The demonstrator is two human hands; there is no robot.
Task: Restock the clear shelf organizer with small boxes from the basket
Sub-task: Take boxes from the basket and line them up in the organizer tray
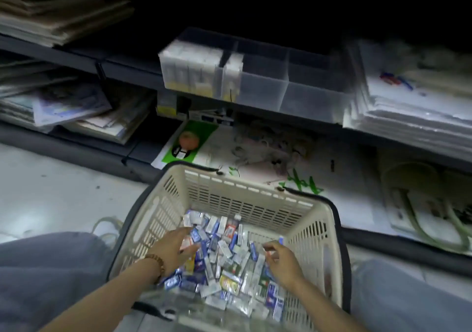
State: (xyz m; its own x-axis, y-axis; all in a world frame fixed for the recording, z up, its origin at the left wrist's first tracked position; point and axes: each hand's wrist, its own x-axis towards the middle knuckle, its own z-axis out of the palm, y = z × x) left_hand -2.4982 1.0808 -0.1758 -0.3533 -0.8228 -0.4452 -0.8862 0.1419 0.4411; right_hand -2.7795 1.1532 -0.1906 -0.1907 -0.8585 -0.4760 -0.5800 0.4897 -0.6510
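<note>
While both hands are down in the basket [316,232], my left hand [176,244] lies flat, fingers stretched over the boxes [224,262], and my right hand [282,257] looks pinched on one box [280,241]. The organizer [301,94] sits on the shelf [127,72] past the basket's far rim, only its left slots filled. Biggest risk I see: that fingertip pinch slips and the box drops short of the rim. Blur kills every label, and my forearms hide the nearest boxes.
</note>
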